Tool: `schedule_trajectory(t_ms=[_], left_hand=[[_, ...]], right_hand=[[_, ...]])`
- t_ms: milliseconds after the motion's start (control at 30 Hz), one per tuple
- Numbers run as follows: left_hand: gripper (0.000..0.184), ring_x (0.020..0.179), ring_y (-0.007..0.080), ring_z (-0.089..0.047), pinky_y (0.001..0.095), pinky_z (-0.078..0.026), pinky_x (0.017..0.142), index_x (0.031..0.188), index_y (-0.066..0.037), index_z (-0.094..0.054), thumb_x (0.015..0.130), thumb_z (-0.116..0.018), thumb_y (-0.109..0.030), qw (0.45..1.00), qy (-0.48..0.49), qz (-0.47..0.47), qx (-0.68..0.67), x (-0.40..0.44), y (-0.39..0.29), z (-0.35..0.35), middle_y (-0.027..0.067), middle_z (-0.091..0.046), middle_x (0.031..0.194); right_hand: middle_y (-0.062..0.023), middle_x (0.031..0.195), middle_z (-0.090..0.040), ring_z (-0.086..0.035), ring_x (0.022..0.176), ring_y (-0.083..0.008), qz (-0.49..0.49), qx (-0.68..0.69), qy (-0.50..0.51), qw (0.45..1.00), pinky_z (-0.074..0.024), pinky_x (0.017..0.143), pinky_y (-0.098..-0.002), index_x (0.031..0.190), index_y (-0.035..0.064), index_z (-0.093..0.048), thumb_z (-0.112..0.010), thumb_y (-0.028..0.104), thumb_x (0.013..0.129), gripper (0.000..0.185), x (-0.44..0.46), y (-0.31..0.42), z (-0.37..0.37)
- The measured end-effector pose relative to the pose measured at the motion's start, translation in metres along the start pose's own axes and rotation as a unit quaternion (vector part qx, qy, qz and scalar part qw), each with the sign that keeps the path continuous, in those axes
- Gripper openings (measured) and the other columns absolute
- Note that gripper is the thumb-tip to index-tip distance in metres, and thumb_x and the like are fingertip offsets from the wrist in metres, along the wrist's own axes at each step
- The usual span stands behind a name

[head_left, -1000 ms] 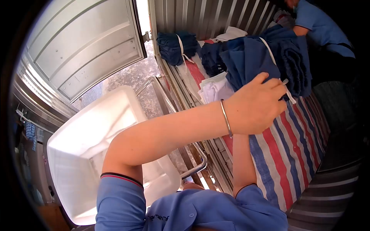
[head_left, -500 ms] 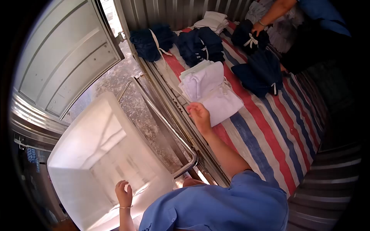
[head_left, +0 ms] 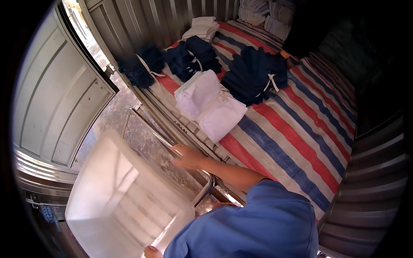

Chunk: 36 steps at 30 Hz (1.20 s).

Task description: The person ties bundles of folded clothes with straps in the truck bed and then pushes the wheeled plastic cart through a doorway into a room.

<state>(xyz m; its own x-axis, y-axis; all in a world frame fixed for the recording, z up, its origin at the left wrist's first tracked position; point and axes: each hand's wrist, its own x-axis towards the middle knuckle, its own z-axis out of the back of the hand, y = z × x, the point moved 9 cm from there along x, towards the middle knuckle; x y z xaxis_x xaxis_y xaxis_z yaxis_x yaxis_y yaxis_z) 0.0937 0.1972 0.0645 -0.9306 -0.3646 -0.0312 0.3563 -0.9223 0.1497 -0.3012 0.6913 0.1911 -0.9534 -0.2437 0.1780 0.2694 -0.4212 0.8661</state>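
The white plastic tub cart (head_left: 101,195) stands at the left, its hollow inside facing me. Along its side runs a bent metal handle (head_left: 157,133). My right hand (head_left: 187,157) is on this handle, fingers and thumb around the bar. Only a bit of my left hand (head_left: 152,252) shows, at the tub's near edge by the bottom of the view; its grip is hidden. Beyond my right hand, a stack of folded white cloths (head_left: 213,107) tied with a band lies on the striped sheet (head_left: 275,142).
Dark blue cloth bundles (head_left: 256,75), some tied with pale strips, lie farther back beside folded white cloths (head_left: 201,29). A co-worker's dark-clothed leg (head_left: 303,32) is at the upper right. A metal door (head_left: 56,86) stands at the left; corrugated walls (head_left: 172,19) enclose the sheet.
My right hand has gone from beside the white cloths to the cart handle. My left hand has dropped low, mostly out of view. The dark bundles at the right now lie together; the co-worker's arm has left view.
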Motion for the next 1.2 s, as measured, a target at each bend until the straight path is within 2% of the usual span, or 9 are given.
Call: schedule_trajectory(t_ms=[167, 267, 333, 400, 433, 467, 733, 1000, 1200], left_hand=[[0.030, 0.073, 0.0310, -0.060, 0.0424, -0.049, 0.065, 0.078, -0.010, -0.060, 0.081, -0.055, -0.039, 1.000, 0.020, 0.011, -0.011, 0.002, 0.000, 0.008, 0.0137, -0.062, 0.075], [0.039, 0.098, 0.0322, -0.057, 0.0389, -0.045, 0.088, 0.099, -0.008, -0.064, 0.084, -0.055, -0.043, 0.974, 0.021, 0.059, -0.217, 0.019, 0.003, 0.012, 0.0208, -0.061, 0.099], [0.042, 0.107, 0.0327, -0.053, 0.0396, -0.041, 0.095, 0.109, -0.010, -0.062, 0.084, -0.057, -0.043, 0.960, 0.037, 0.064, -0.270, 0.046, -0.030, 0.031, 0.0223, -0.058, 0.110], [0.048, 0.116, 0.0332, -0.050, 0.0402, -0.038, 0.101, 0.119, -0.012, -0.060, 0.084, -0.059, -0.044, 0.943, 0.032, 0.017, -0.331, 0.076, -0.116, 0.091, 0.0237, -0.055, 0.122], [0.023, 0.106, 0.0334, -0.053, 0.0392, -0.040, 0.092, 0.099, -0.007, -0.058, 0.082, -0.057, -0.023, 0.927, -0.055, -0.059, -0.366, 0.094, -0.175, 0.135, 0.0181, -0.058, 0.105], [0.003, 0.095, 0.0335, -0.055, 0.0383, -0.043, 0.082, 0.080, -0.002, -0.057, 0.080, -0.054, -0.001, 0.899, -0.141, -0.134, -0.393, 0.105, -0.231, 0.179, 0.0124, -0.060, 0.089], [0.015, 0.100, 0.0325, -0.055, 0.0455, -0.040, 0.089, 0.083, -0.004, -0.057, 0.071, -0.057, 0.004, 0.764, -0.114, -0.496, -0.396, 0.128, -0.465, 0.293, 0.0111, -0.060, 0.093], [0.015, 0.099, 0.0348, -0.057, 0.0415, -0.045, 0.084, 0.082, -0.002, -0.058, 0.069, -0.057, 0.005, 0.705, -0.056, -0.526, -0.473, 0.121, -0.451, 0.287, 0.0133, -0.060, 0.093], [0.014, 0.099, 0.0353, -0.056, 0.0416, -0.045, 0.084, 0.084, -0.002, -0.058, 0.072, -0.056, 0.005, 0.634, 0.028, -0.575, -0.516, 0.096, -0.464, 0.300, 0.0141, -0.059, 0.097]], right_hand=[[-0.0134, 0.102, -0.062, -0.061, 0.092, -0.0260, 0.099, -0.014, -0.456, 0.885, -0.0482, 0.078, -0.0322, 0.105, 0.0002, -0.057, -0.059, 0.001, 0.079, 0.027, -0.022, 0.004, 0.252], [-0.0155, 0.103, -0.061, -0.059, 0.094, -0.0242, -0.030, -0.037, -0.665, 0.745, -0.0475, 0.080, -0.0334, 0.106, -0.0024, -0.056, -0.058, 0.002, 0.078, 0.029, -0.061, -0.113, 0.399], [-0.0181, 0.101, -0.061, -0.059, 0.094, -0.0252, -0.244, -0.135, -0.649, 0.708, -0.0466, 0.082, -0.0343, 0.106, -0.0035, -0.055, -0.063, 0.010, 0.077, 0.033, -0.078, -0.204, 0.454], [-0.0181, 0.095, -0.061, -0.060, 0.085, -0.0244, -0.265, -0.055, -0.654, 0.707, -0.0479, 0.075, -0.0335, 0.106, -0.0032, -0.054, -0.066, 0.013, 0.076, 0.036, -0.071, -0.267, 0.477], [-0.0181, 0.089, -0.061, -0.061, 0.076, -0.0236, -0.291, 0.027, -0.649, 0.702, -0.0492, 0.067, -0.0327, 0.106, -0.0030, -0.053, -0.068, 0.016, 0.075, 0.040, -0.065, -0.292, 0.477], [-0.0181, 0.089, -0.061, -0.061, 0.076, -0.0236, -0.289, 0.029, -0.647, 0.705, -0.0492, 0.067, -0.0327, 0.106, -0.0030, -0.053, -0.068, 0.016, 0.075, 0.040, -0.059, -0.282, 0.477], [-0.0029, 0.068, -0.053, -0.048, 0.044, -0.0124, -0.248, 0.297, -0.503, 0.772, -0.0275, 0.035, -0.0229, 0.082, 0.0072, -0.059, -0.063, 0.007, 0.074, 0.009, -0.037, -0.219, 0.424], [-0.0019, 0.064, -0.048, -0.039, 0.046, -0.0093, -0.035, 0.355, -0.470, 0.807, -0.0265, 0.039, -0.0220, 0.074, 0.0007, -0.056, -0.054, -0.003, 0.073, 0.004, -0.134, -0.035, 0.438], [-0.0095, 0.070, -0.057, -0.043, 0.045, -0.0134, -0.013, 0.478, -0.499, 0.723, -0.0311, 0.036, -0.0223, 0.088, -0.0006, -0.060, -0.050, -0.002, 0.060, 0.029, -0.364, -0.040, 0.340]])
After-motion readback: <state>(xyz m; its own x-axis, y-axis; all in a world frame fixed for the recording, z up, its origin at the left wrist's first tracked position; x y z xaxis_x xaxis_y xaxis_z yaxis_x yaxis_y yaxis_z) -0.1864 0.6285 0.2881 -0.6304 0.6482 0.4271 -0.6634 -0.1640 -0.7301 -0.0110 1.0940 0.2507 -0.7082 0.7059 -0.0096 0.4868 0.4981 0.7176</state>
